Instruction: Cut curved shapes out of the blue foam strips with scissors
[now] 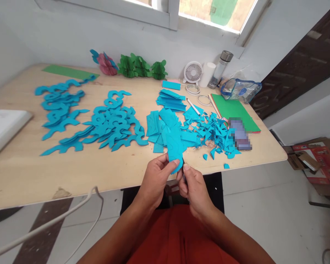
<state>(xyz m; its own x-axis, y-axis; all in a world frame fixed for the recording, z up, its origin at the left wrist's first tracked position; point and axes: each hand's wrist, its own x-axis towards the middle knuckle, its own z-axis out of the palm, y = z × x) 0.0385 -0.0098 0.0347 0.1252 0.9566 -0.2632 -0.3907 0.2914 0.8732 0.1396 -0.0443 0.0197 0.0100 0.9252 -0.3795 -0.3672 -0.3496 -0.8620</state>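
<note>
My left hand (156, 178) pinches a blue paper strip (173, 141) near its rounded lower end, thumb on top. Faint curved lines show on the strip. My right hand (194, 181) is closed at the strip's right edge around a dark, narrow tool that looks like small scissors (184, 175), mostly hidden by the fingers. Beyond the hands lie blue paper rectangles (153, 123) and a heap of blue offcuts (216, 130). Wavy blue cutouts (114, 123) are piled left of them, with another group of wavy cutouts (56, 106) farther left.
A white box-shaped device (8, 128) sits at the left edge, and a pale cable (44, 227) crosses the lower left. Folded paper ornaments (134, 66), a small fan (193, 72), tape rolls (193, 89), a bottle (221, 69), green sheets (233, 110) and a blurred phone-like object (239, 134) stand or lie farther back.
</note>
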